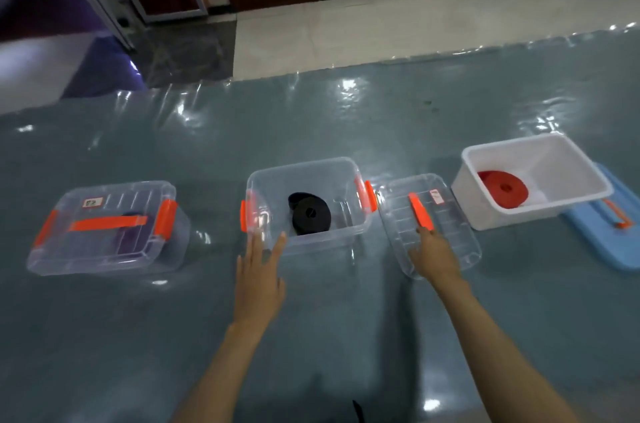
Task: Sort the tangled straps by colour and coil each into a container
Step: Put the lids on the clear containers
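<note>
The left hand (pixel 259 270) is held flat with its fingers straight and spread, the fingertips reaching the near wall of the open clear container (pixel 304 242) just beyond it; nothing is held. Inside that container, just past those fingertips, a coiled black strap (pixel 310 214) is seen lying on its side, its loose end curling up and to the left. The right hand (pixel 434 254) is laid on the clear lid (pixel 431 221), which is set just right of the open container with its long axis running away from the hand; its fingers reach the near end of the orange handle (pixel 420 209), but whether that handle is pinched cannot be told. Farther right of this hand, a coiled red strap (pixel 504 188) is seen lying flat in the white tub (pixel 526 211). Far left of the left hand, a closed clear container (pixel 104 228) is seen with a purple strap (pixel 130 235) inside.
</note>
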`<action>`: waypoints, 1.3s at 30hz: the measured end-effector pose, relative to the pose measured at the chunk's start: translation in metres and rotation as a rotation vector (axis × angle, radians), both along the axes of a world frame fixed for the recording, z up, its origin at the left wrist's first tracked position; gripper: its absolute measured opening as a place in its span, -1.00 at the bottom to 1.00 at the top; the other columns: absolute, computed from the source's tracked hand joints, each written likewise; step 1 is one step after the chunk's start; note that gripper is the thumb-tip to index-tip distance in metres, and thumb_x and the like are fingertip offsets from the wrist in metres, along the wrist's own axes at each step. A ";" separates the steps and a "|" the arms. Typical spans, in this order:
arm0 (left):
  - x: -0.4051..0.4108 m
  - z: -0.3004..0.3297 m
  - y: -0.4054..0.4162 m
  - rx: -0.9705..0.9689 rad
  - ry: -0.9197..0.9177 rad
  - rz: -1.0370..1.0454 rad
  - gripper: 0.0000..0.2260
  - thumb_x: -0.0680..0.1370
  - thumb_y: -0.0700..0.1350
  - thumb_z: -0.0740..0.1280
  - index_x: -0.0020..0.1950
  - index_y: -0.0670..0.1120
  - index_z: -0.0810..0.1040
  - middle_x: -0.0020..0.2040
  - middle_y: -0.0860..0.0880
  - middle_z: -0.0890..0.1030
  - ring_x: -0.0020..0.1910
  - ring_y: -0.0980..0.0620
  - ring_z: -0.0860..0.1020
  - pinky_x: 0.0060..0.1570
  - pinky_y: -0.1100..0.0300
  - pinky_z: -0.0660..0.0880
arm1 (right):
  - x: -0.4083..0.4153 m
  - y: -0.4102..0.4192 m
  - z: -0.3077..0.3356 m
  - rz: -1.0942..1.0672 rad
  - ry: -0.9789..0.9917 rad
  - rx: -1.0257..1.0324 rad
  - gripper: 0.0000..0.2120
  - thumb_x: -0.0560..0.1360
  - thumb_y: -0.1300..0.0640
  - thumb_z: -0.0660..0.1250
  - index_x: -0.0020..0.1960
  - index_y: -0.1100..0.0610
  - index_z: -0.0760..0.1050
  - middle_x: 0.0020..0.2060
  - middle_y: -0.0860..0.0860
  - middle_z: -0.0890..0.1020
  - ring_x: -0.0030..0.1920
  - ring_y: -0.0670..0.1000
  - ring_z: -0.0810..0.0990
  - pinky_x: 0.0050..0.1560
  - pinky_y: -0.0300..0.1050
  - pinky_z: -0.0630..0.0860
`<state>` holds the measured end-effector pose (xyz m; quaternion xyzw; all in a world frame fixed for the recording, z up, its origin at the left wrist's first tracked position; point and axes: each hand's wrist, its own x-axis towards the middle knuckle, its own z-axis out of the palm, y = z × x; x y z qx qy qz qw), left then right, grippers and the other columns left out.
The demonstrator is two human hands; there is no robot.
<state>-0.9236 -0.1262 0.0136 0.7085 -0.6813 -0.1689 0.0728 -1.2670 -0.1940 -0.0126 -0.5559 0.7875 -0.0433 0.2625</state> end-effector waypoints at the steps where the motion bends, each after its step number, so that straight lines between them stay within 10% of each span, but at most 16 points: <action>1: 0.000 -0.003 0.001 -0.009 0.033 0.007 -0.12 0.56 -0.28 0.39 0.72 0.14 -0.03 0.72 -0.06 -0.27 0.69 -0.09 -0.32 0.63 -0.27 0.08 | -0.005 -0.006 -0.003 -0.018 -0.003 0.000 -0.44 0.60 0.19 0.36 0.57 0.18 0.33 0.42 0.27 0.46 0.39 0.34 0.48 0.34 0.24 0.47; 11: 0.003 -0.020 -0.001 -0.090 0.215 0.062 -0.11 0.47 -0.33 0.48 0.70 0.09 0.17 0.73 -0.06 -0.15 0.72 -0.08 -0.19 0.58 -0.32 0.19 | -0.023 -0.043 -0.030 -0.127 0.091 -0.029 -0.70 0.61 0.35 0.24 0.33 0.36 0.46 0.26 0.36 0.55 0.30 0.34 0.53 0.28 0.23 0.52; 21: 0.003 -0.014 0.002 -0.068 0.185 0.042 -0.12 0.55 -0.27 0.43 0.71 0.11 0.02 0.69 0.01 -0.35 0.71 -0.06 -0.25 0.64 -0.11 0.17 | -0.041 -0.038 -0.013 -0.242 -0.242 -0.153 -0.82 0.42 0.10 0.60 -0.17 0.20 0.67 -0.21 0.19 0.73 -0.17 0.18 0.68 -0.11 -0.05 0.51; 28: 0.010 -0.018 0.007 -0.115 0.229 0.011 -0.25 0.61 -0.25 0.38 0.71 0.12 0.12 0.72 0.02 -0.26 0.71 0.02 -0.24 0.49 0.17 0.21 | -0.015 -0.052 0.035 -0.107 -0.371 -0.267 -0.81 0.38 0.16 0.59 -0.04 0.13 0.67 -0.29 0.04 0.71 -0.35 0.07 0.64 -0.20 -0.05 0.59; 33: 0.019 -0.014 -0.004 -0.246 0.423 0.220 -0.56 0.68 -0.19 0.35 0.57 -0.05 0.45 0.62 -0.03 0.34 0.61 -0.05 0.30 0.56 -0.11 0.33 | 0.045 -0.088 0.064 0.247 -0.154 -0.278 -0.72 0.31 0.12 0.63 -0.01 0.00 0.67 -0.17 -0.01 0.71 -0.15 0.05 0.67 -0.11 -0.10 0.53; 39: 0.032 0.008 -0.056 -0.224 0.584 0.118 -0.39 0.76 -0.08 0.19 0.74 0.06 -0.05 0.73 0.12 0.03 0.71 0.09 0.01 0.66 0.04 0.07 | 0.129 -0.119 0.064 0.665 -0.039 -0.223 -0.60 0.36 0.17 0.56 0.19 0.07 0.65 0.09 0.10 0.64 0.17 0.17 0.58 0.19 0.05 0.52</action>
